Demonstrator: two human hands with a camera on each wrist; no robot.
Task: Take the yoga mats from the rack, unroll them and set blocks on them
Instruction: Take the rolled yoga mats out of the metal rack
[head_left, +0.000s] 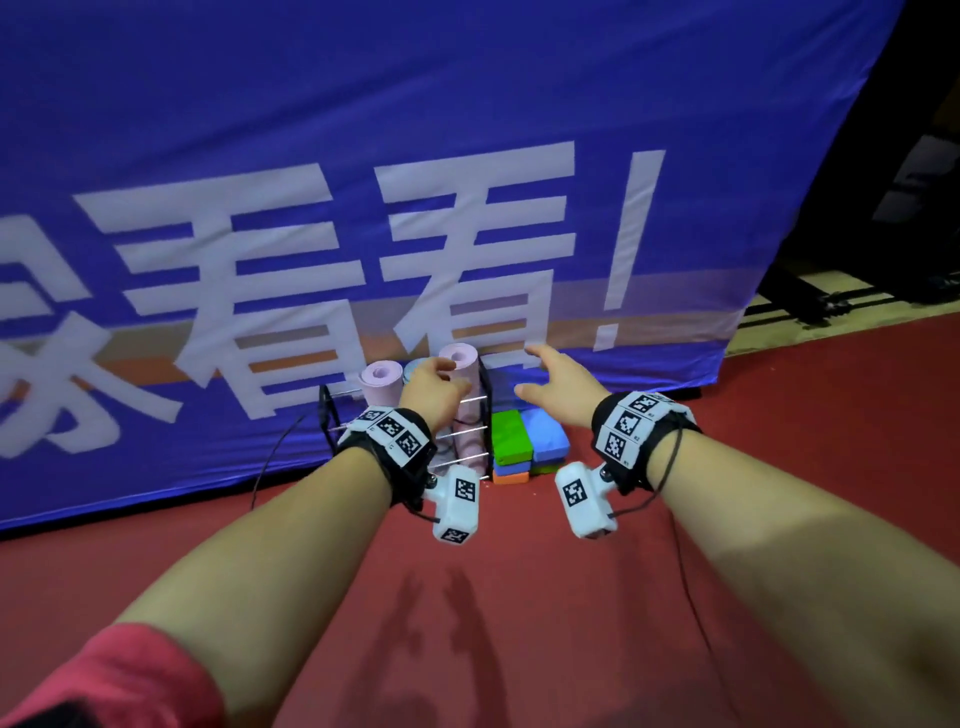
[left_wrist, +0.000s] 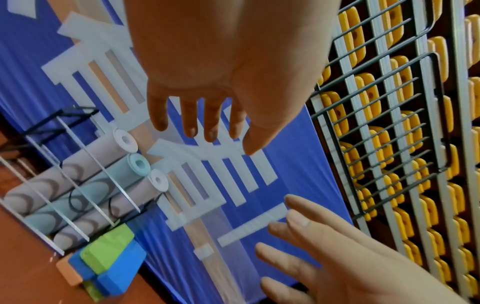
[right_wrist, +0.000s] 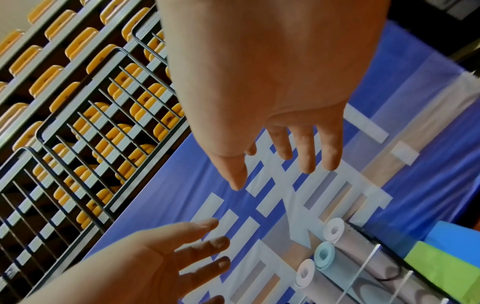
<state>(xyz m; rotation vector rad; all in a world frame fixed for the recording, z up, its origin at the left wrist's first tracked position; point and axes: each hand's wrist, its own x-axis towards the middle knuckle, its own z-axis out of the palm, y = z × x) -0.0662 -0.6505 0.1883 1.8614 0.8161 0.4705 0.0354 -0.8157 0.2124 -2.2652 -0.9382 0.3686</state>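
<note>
A black wire rack (head_left: 328, 415) stands on the red floor against the banner. It holds three upright rolled mats: a pink mat (head_left: 382, 382), a pale blue mat (head_left: 410, 370) mostly hidden, and another pink mat (head_left: 460, 364). My left hand (head_left: 436, 382) reaches in front of the right pink mat, fingers straight and holding nothing (left_wrist: 202, 127). My right hand (head_left: 543, 374) hovers spread to the right of the rack, above the stacked blocks. A green block (head_left: 511, 436) and a blue block (head_left: 543, 434) lie on top, an orange block (head_left: 511, 477) beneath.
A large blue banner (head_left: 363, 156) with white characters hangs close behind the rack. A thin black cable (head_left: 270, 457) trails on the floor at the left. Rows of yellow seats (left_wrist: 405, 144) behind metal barriers rise beyond the banner. Dark equipment (head_left: 924, 208) stands far right.
</note>
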